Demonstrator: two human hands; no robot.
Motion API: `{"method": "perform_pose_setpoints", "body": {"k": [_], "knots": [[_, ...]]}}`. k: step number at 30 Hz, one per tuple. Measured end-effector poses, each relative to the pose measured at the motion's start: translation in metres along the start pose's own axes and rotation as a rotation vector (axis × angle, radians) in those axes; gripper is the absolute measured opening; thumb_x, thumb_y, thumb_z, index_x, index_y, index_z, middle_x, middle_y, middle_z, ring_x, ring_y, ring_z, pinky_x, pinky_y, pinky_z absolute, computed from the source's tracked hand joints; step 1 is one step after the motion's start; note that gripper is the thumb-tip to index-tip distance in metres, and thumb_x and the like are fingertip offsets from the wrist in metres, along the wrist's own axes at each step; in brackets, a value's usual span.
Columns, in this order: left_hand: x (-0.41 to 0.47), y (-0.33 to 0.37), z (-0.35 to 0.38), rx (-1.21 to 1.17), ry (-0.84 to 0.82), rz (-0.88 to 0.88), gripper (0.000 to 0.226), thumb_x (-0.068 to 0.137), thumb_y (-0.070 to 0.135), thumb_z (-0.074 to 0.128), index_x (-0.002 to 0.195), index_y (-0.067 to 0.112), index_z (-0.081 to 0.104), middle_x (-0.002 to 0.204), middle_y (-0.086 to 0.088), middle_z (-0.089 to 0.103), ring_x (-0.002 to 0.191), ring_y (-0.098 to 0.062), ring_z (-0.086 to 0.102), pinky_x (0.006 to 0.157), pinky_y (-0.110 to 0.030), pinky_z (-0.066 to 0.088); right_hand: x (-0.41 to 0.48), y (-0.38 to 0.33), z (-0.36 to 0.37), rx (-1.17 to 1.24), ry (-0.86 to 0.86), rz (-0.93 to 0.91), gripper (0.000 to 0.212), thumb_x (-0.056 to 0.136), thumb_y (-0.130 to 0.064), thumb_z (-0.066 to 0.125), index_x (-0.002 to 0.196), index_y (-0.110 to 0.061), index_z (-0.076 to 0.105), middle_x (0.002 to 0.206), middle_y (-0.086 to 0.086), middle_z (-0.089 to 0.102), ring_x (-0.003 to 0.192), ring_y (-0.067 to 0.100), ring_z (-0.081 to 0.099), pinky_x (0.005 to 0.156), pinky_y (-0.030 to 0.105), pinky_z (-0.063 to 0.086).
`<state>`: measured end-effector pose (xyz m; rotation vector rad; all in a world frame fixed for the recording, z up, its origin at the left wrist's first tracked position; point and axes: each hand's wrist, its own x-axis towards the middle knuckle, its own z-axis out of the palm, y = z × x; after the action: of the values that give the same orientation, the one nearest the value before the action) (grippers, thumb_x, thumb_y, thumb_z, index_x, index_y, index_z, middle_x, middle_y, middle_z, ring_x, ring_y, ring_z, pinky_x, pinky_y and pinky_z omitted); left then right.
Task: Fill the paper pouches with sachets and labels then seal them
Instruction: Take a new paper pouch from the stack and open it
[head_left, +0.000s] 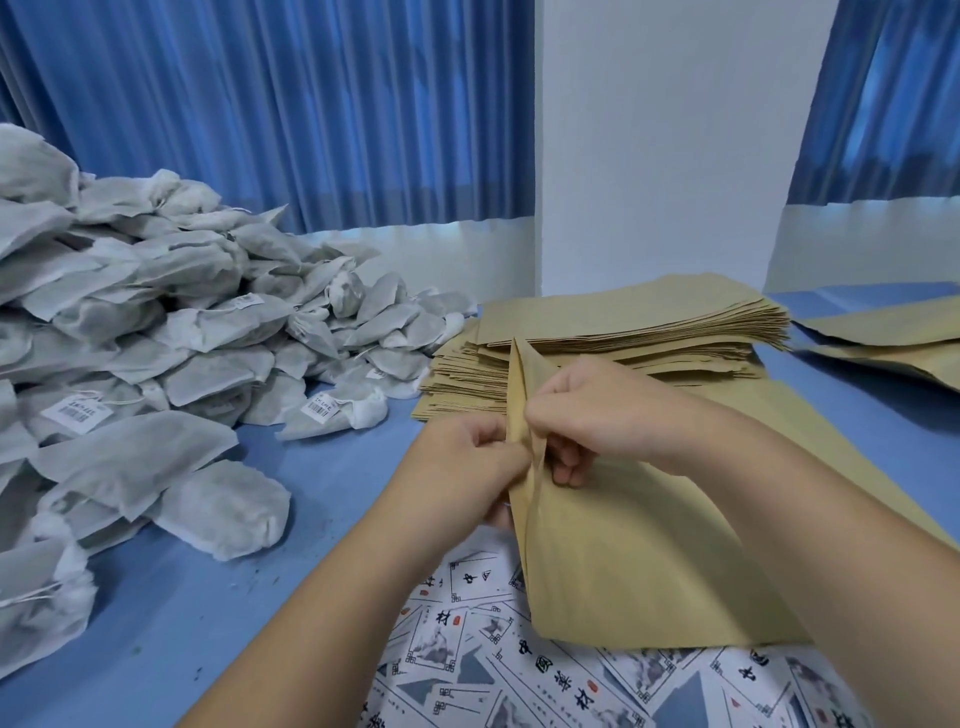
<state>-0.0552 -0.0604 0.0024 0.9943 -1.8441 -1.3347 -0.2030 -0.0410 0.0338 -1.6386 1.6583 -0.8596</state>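
Pouch edges in left hand and right hand, sachets well apart.

Figure: the person's left hand and right hand, both bare. The left forearm and right forearm are likewise bare and smooth along their whole visible length.

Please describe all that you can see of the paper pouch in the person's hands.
The pouch is plain brown paper, flat, without print on the side shown. Its lower end rests on the printed labels; its upper end is raised. The left hand and the right hand pinch that end from either side, seemingly parting it. Its inside is hidden.
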Motion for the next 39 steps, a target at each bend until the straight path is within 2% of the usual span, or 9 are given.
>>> {"method": "perform_pose_setpoints", "body": {"k": [5,8,12,15,19,23,28,34,39], "knots": [[0.0,-0.001,0.006,-0.143,0.024,-0.016,0.042,0.082,-0.005,0.044,0.053,0.019,0.064,0.05,0.002,0.054,0.04,-0.011,0.046,0.042,-0.018,0.04,-0.006,-0.005,-0.006,0.079,-0.046,0.01,0.037,0.079,-0.002,0.041,0.044,-0.013,0.045,0.047,0.013,0.051,0.049,0.024,0.061,0.048,0.023,0.048],[0.004,-0.002,0.0,-0.237,0.093,-0.062,0.049,0.082,-0.005,0.042,0.044,0.022,0.058,0.045,0.005,0.046,0.035,-0.009,0.038,0.037,-0.013,0.032,-0.013,-0.015,-0.011,0.132,0.026,-0.026,0.039,0.079,0.0,0.041,0.042,-0.013,0.041,0.048,0.015,0.046,0.046,0.024,0.06,0.043,0.018,0.043],[0.005,-0.002,0.003,-0.082,0.048,0.009,0.016,0.072,0.015,0.049,0.072,0.019,0.065,0.055,0.003,0.056,0.042,-0.011,0.049,0.042,-0.02,0.042,-0.019,-0.029,-0.004,-0.342,0.183,-0.145,0.029,0.071,-0.025,0.053,0.046,-0.014,0.046,0.047,0.006,0.044,0.046,0.016,0.043,0.049,0.025,0.033],[0.005,-0.004,0.006,-0.053,-0.055,0.019,0.026,0.065,0.019,0.046,0.084,0.012,0.061,0.058,-0.002,0.058,0.043,-0.017,0.054,0.04,-0.023,0.042,-0.025,-0.04,0.006,-0.64,0.187,-0.204,0.036,0.068,-0.037,0.055,0.048,-0.011,0.042,0.047,0.002,0.038,0.048,0.019,0.036,0.047,0.026,0.028],[0.006,-0.003,0.004,-0.088,-0.099,0.015,0.026,0.066,0.021,0.04,0.08,0.008,0.057,0.049,-0.001,0.054,0.033,-0.017,0.041,0.037,-0.019,0.031,-0.029,-0.049,0.008,-0.803,0.289,-0.318,0.034,0.074,-0.036,0.054,0.054,-0.011,0.041,0.055,0.002,0.042,0.052,0.02,0.04,0.047,0.028,0.023],[0.005,-0.002,0.009,-0.091,-0.032,0.035,0.025,0.075,0.014,0.035,0.069,0.006,0.059,0.046,-0.007,0.057,0.032,-0.02,0.044,0.036,-0.018,0.034,-0.03,-0.054,0.017,-0.945,0.307,-0.454,0.029,0.081,-0.032,0.049,0.06,-0.017,0.035,0.066,-0.002,0.041,0.066,0.021,0.045,0.048,0.03,0.024],[0.007,0.002,0.014,-0.477,0.118,0.108,0.03,0.089,-0.007,0.035,0.074,0.007,0.057,0.049,-0.003,0.055,0.039,-0.013,0.051,0.038,-0.019,0.04,-0.031,-0.058,0.029,-0.856,0.396,-0.46,0.011,0.085,-0.026,0.049,0.095,-0.021,0.049,0.096,-0.003,0.045,0.09,0.02,0.045,0.066,0.034,0.038],[0.011,-0.001,0.01,-0.696,0.223,0.063,0.041,0.081,-0.018,0.033,0.06,0.011,0.053,0.044,0.002,0.046,0.037,-0.008,0.04,0.038,-0.015,0.035,-0.027,-0.048,0.04,-1.019,0.457,-0.272,0.019,0.084,-0.02,0.05,0.085,-0.021,0.031,0.081,-0.002,0.022,0.078,0.021,0.029,0.049,0.031,0.012],[0.012,-0.001,0.006,-0.69,0.274,-0.026,0.024,0.088,-0.006,0.041,0.082,0.006,0.061,0.049,-0.003,0.058,0.038,-0.013,0.054,0.041,-0.022,0.046,-0.024,-0.046,0.039,-1.039,0.476,-0.205,0.017,0.085,-0.014,0.052,0.076,-0.022,0.039,0.07,-0.003,0.023,0.053,0.017,0.022,0.046,0.028,0.011]]}}
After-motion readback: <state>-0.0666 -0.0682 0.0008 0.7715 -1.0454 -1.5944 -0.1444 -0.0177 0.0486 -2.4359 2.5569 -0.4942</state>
